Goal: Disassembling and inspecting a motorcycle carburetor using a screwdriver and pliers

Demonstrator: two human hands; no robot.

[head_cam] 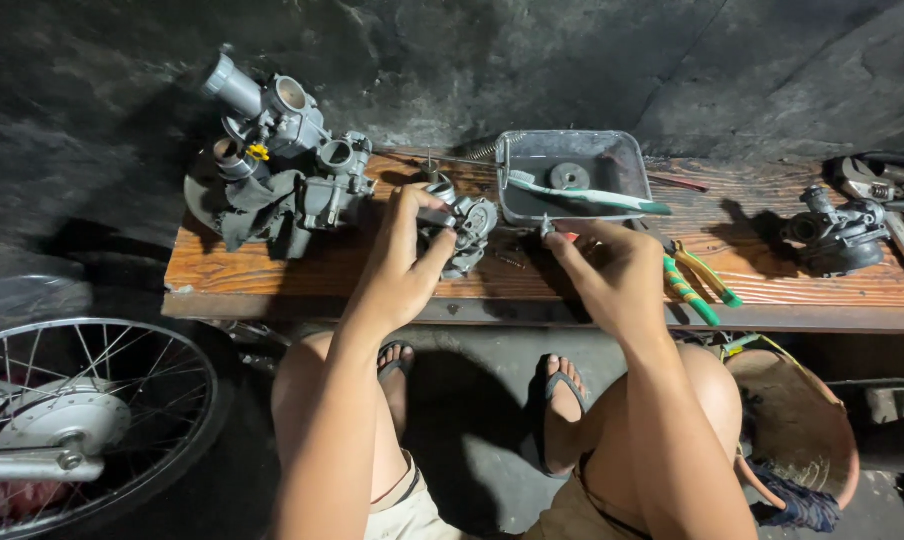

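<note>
We sit low before a long, worn wooden plank counter (272,265) set against a dark wall, and we go from the big things down. At our left stands a spoked wheel with a metal hub (67,420). On the counter's left end rests a cluster of grey metal carburetors joined together (277,165), well apart from a single dark carburetor (834,235) at the far right. Below the counter on our right sits a round brown basin (802,430).

In the middle of the counter stands a rectangular grey metal tray (622,160), with a dark round disc (569,176) inside it and a white and green toothbrush (587,194) lying across its front rim. Just right of our right hand lie pliers with green and yellow striped handles (694,283).

Our left hand (402,260) is clenched around a small grey metal carburetor body (462,232) — the piece sits on the counter just left of the tray, fingers over its top and thumb against its near side. Our right hand (612,275) pinches a small slim metal part (546,226) between thumb and fingertips, just beside the carburetor body and in front of the tray — what kind of part it is we cannot tell.
</note>
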